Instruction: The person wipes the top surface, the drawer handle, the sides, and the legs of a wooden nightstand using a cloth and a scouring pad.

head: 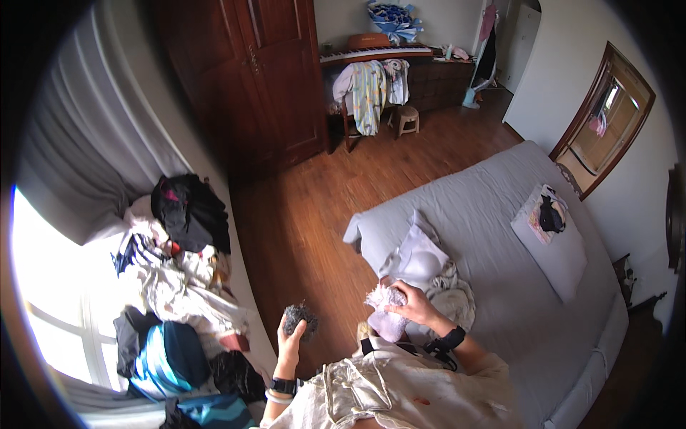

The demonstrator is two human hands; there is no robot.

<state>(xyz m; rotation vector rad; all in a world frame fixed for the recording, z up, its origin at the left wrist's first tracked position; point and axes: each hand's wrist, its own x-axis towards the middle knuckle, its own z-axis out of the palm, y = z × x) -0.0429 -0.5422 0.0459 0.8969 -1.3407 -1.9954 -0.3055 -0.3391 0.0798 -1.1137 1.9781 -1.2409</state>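
My left hand (289, 340) grips a dark grey, fuzzy bundle (301, 322) over the wooden floor. It may be a balled-up textile. In my right hand (417, 304) is a pale pink, fluffy piece of fabric (387, 312), bunched at the top with a part hanging below the fingers. Just beyond that hand, a white bra-like garment with moulded cups (420, 257) lies on the grey bed (482, 214). A crumpled greyish cloth (453, 300) rests beside it, partly behind my right forearm.
Clothes (177, 289), a black garment (190, 214) and a blue bag (174, 356) are heaped on the windowsill at left. A pillow (557, 257) with folded clothing lies on the bed. Further off stand a wardrobe (268, 96), a draped chair (370, 102) and a plastic stool (408, 119).
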